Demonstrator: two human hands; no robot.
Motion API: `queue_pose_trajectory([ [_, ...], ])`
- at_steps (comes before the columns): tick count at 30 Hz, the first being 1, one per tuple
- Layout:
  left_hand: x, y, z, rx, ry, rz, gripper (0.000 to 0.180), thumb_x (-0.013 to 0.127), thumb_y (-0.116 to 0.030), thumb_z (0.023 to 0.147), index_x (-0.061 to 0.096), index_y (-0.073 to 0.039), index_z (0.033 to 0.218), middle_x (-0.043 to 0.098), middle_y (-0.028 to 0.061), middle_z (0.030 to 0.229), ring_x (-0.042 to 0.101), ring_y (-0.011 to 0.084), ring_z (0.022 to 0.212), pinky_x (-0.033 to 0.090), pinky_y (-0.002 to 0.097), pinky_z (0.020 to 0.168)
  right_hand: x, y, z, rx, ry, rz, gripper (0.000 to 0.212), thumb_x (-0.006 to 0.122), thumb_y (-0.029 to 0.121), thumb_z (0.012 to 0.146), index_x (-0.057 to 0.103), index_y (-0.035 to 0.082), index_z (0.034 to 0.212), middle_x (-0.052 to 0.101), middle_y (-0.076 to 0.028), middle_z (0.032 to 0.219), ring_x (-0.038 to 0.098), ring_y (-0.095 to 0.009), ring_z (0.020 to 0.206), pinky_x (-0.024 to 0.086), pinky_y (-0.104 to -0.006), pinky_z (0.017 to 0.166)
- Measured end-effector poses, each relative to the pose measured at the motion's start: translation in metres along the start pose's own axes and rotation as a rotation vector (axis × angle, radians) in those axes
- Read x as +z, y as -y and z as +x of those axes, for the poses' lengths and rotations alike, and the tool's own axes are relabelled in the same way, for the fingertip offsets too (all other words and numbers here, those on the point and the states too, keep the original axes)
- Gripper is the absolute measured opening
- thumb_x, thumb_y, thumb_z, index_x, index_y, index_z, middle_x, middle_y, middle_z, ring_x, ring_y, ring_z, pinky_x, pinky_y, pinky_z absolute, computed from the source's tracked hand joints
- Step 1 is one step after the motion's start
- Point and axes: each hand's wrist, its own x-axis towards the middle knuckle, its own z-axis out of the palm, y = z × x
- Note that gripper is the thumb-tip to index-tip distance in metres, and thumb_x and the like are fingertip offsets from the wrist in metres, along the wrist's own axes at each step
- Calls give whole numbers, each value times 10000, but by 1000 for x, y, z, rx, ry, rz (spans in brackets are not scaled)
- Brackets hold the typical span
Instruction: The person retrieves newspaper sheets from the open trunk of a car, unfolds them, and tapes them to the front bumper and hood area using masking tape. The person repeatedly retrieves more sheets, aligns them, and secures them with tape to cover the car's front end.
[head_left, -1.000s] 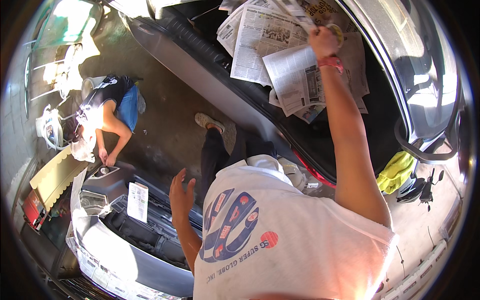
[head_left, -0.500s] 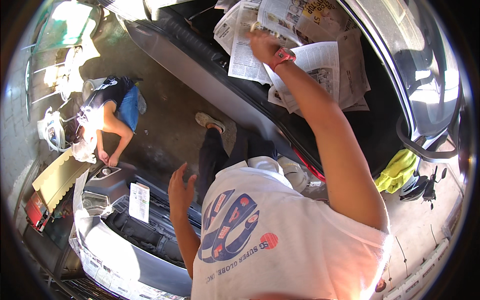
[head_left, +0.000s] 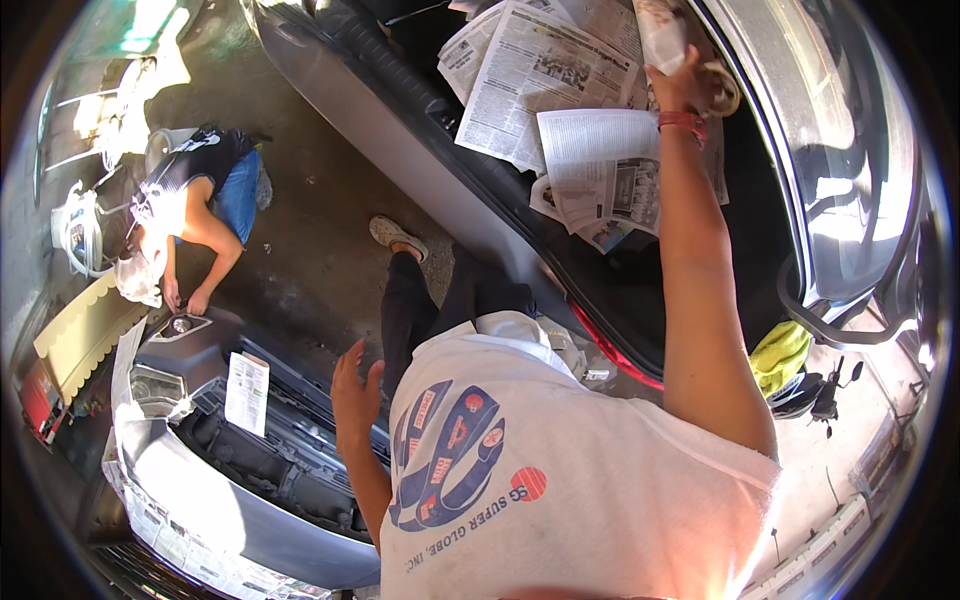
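Out over the dark car trunk reaches my right hand point(head_left: 682, 84), a red watch on its wrist. A tan ring, which looks like a roll of masking tape point(head_left: 724, 90), is held at its outer side. The fingertips touch a curled, pale newspaper sheet point(head_left: 664, 36); whether they pinch it cannot be told. To the left lie loose newspaper sheets point(head_left: 550, 75), overlapping, and another newspaper page point(head_left: 603, 160) sits nearer me. Low at my left side, my left hand point(head_left: 356, 392) hangs open and holds nothing, fingers extended, close to a detached grey bumper point(head_left: 300, 530).
A co-worker point(head_left: 205, 190) bends over the bumper's far end, both hands on it. A folded paper point(head_left: 247, 393) rests on the bumper. The trunk's grey edge point(head_left: 400, 165) runs diagonally before me. A yellow-green cloth point(head_left: 780, 358) hangs at right.
My right hand has moved right across the newspapers with the tape, reaching the curled sheet. My left hand stays open at my side. The view has shifted slightly.
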Motion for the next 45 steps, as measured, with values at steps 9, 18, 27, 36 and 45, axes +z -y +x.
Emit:
queue_pose_trajectory([
  [9, -12, -5, 18, 55, 22, 40, 509, 769, -213, 1021, 647, -73, 1495, 713, 183, 1396, 680, 377, 1284, 520, 480, 1107, -23, -66, -80, 85, 171, -53, 704, 766, 207, 945, 473, 164, 1584, 749, -240, 1332, 750, -476, 1165, 612, -579, 945],
  [18, -10, -10, 32, 110, 67, 34, 499, 759, -215, 1033, 646, -73, 1497, 707, 179, 1406, 668, 373, 1302, 517, 478, 1111, -11, -174, -227, 538, 476, -96, 761, 727, 120, 974, 383, 91, 1653, 610, -310, 1469, 636, -512, 1358, 528, -598, 1125],
  [27, -14, -13, 38, 119, 98, 70, 493, 741, -231, 1051, 636, -68, 1504, 707, 174, 1403, 661, 369, 1324, 515, 486, 1109, -21, -85, -200, -302, -45, 206, 715, 837, 255, 935, 526, 89, 1556, 651, -233, 1363, 596, -469, 1346, 497, -624, 1095],
  [36, -17, -18, 33, 79, 84, 71, 501, 740, -244, 1053, 635, -63, 1508, 693, 181, 1443, 660, 380, 1329, 510, 486, 1122, 48, -95, -123, 256, 415, 188, 471, 743, 261, 963, 666, 140, 1412, 678, -223, 1301, 639, -465, 1295, 542, -543, 1094],
  [45, -6, -18, 31, 132, 85, 44, 486, 732, -251, 1056, 638, -56, 1492, 688, 206, 1428, 650, 412, 1331, 504, 498, 1126, 1, -102, -147, -657, 358, -35, 365, 714, 90, 934, 777, 146, 1289, 632, -186, 1288, 632, -405, 1254, 555, -508, 1055],
])
